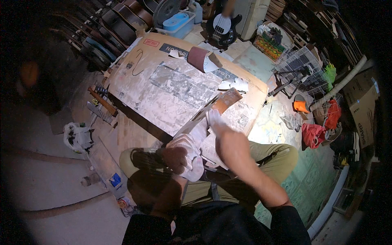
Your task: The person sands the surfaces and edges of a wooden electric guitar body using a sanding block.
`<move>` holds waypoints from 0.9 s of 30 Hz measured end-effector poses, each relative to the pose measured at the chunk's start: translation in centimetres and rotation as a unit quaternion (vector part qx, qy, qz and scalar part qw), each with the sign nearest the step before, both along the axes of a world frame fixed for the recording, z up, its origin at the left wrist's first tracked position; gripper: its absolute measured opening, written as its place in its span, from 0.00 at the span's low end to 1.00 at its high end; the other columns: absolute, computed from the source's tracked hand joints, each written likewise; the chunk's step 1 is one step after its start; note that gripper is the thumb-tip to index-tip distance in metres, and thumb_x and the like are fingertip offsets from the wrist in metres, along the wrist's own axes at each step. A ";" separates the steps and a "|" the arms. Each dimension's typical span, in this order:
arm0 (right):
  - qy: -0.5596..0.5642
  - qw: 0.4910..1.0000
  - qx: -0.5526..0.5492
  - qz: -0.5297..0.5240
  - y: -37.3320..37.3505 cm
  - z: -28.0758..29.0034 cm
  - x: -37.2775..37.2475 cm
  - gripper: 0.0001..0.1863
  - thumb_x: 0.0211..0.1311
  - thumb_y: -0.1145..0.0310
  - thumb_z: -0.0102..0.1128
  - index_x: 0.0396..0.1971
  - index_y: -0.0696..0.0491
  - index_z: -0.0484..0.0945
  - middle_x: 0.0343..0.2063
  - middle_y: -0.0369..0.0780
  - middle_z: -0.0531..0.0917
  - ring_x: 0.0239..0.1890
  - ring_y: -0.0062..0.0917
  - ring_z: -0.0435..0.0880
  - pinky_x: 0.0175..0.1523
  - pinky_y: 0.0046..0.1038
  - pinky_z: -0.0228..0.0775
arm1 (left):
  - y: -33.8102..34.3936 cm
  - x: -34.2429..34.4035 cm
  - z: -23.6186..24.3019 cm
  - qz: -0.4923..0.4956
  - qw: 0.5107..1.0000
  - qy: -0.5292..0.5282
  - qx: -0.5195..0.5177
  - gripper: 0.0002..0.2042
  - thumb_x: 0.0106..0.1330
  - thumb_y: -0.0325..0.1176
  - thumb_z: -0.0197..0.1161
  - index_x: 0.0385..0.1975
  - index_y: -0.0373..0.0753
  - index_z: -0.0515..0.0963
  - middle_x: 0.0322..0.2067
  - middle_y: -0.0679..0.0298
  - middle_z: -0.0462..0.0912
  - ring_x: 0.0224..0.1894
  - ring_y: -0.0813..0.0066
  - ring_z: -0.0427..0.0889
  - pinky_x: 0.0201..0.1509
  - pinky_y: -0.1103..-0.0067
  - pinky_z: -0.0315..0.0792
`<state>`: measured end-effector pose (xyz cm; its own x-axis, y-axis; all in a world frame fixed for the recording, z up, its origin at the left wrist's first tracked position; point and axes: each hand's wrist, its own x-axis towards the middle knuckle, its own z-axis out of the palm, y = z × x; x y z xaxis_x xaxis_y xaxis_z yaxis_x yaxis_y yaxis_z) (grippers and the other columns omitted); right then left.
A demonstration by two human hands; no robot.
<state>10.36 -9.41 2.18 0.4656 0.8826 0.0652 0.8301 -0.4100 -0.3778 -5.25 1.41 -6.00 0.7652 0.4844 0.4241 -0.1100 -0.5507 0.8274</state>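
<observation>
My left hand [192, 155], in a whitish glove, is closed around a long wooden piece that looks like a guitar neck. It slants away from my lap over the cardboard. The brown squared far end of this wooden piece [230, 101] shows beyond my hands. My right hand [222, 126] lies over the piece near that end. Its front part is white and smeared by motion, so its fingers and anything in them cannot be made out. A dark shadow falls across the left glove. Below is a cardboard sheet [134, 81] with whitish dust.
A curled brown sandpaper sheet [197, 58] lies on the cardboard's far part. Guitars [118, 20] stand at the far left; a dark bass guitar [222, 28] is at the back. A blue-lidded tub [179, 28], wire basket [300, 65] and white plastic bag [77, 136] surround me.
</observation>
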 end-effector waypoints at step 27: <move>0.057 0.993 -0.099 -0.007 0.4 -0.4 2.6 0.37 0.54 0.78 0.53 0.69 0.51 0.62 0.57 0.47 0.79 0.35 0.41 0.86 0.38 0.41 0.80 | -1.7 0.9 0.6 -0.022 1.000 0.020 -0.003 0.08 0.41 0.31 0.59 0.09 0.41 0.66 0.17 0.60 0.71 0.20 0.64 0.72 0.23 0.73 0.63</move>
<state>12.97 -8.96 1.78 0.4723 0.8663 -0.1627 0.7806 -0.4968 -0.3793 -4.38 -0.24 -5.38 0.8025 0.4520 0.3894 -0.1001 -0.5413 0.8348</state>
